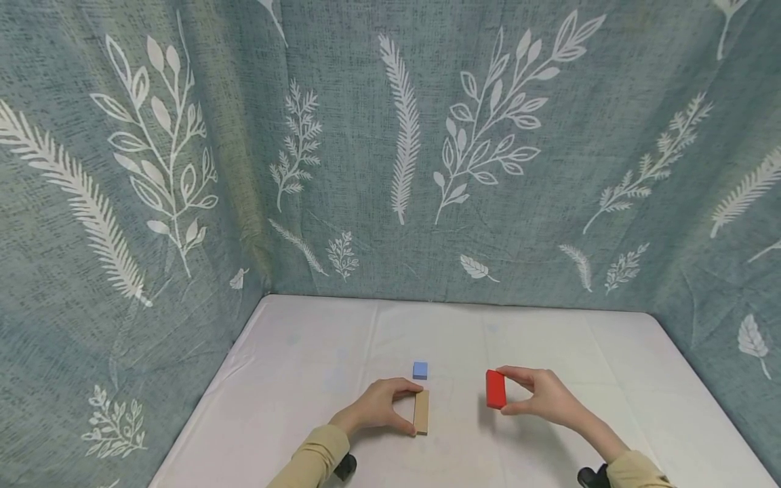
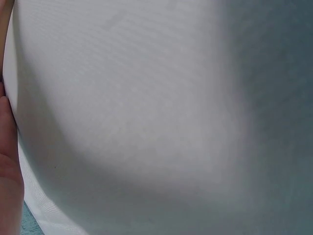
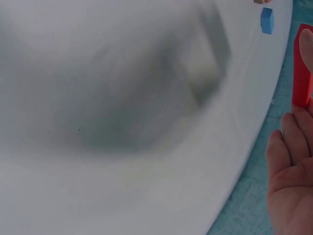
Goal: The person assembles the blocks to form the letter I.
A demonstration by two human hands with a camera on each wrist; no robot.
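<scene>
My right hand [image 1: 543, 400] pinches a red rectangular block [image 1: 495, 390] by its two ends, between thumb and fingers, with its shadow falling on the white cloth below. In the right wrist view the red block [image 3: 301, 68] stands at the right edge, thumb laid over it. My left hand [image 1: 386, 405] grips a long tan wooden block [image 1: 422, 412] end to end, index finger at the far end and thumb at the near end. Just beyond that lies a small blue block [image 1: 419, 370]. Only a sliver of my left hand [image 2: 10, 147] enters the left wrist view; its block is out of sight there.
A white cloth [image 1: 317, 339] covers the table. Blue-green curtains with white leaf prints [image 1: 366, 135] hang behind it and along both sides. Beneath each sleeve a dark wrist device [image 1: 346, 466] shows.
</scene>
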